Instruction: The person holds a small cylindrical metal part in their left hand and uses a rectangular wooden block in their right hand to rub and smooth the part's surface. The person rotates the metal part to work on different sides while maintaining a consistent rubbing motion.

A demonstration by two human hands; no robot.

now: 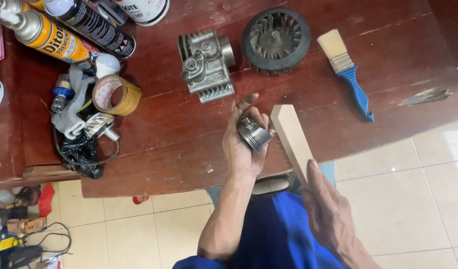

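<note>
My left hand [243, 144] grips a small grey metal piston [254, 135] over the front edge of the dark red wooden table [189, 144]. My right hand [328, 214] holds a pale wooden-backed wire brush [291, 139] by its lower end, its bristle side resting against the piston. Behind the hands a finned metal cylinder head [205, 64] lies on the table, with a round black fan wheel [276, 39] beside it.
A blue-handled paintbrush [347, 69] lies at the right. At the left are spray cans [64, 30], a roll of brown tape [116, 94], a grey rag [72, 107] and a black bag [82, 152]. Tools and cables clutter the tiled floor [24, 229] at lower left.
</note>
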